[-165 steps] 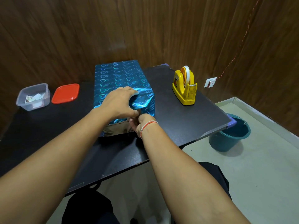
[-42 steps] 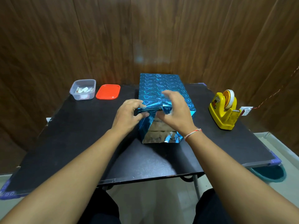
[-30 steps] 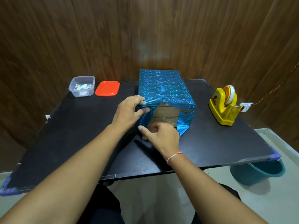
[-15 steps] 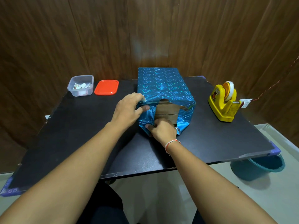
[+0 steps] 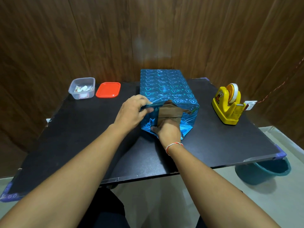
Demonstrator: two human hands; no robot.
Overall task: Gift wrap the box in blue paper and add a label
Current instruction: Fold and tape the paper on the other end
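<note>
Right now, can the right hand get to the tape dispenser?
Probably yes. The tape dispenser stands on the right hand's side, with only bare table between them. But that hand is pressing the blue paper at the box end and must let go first.

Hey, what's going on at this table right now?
A person is gift wrapping a box in shiny blue paper. The top is covered, but the near end is open, with bare cardboard showing. The left hand pinches the paper at the top left corner; the right hand presses the lower flap. A tape dispenser stands untouched to the right.
</note>
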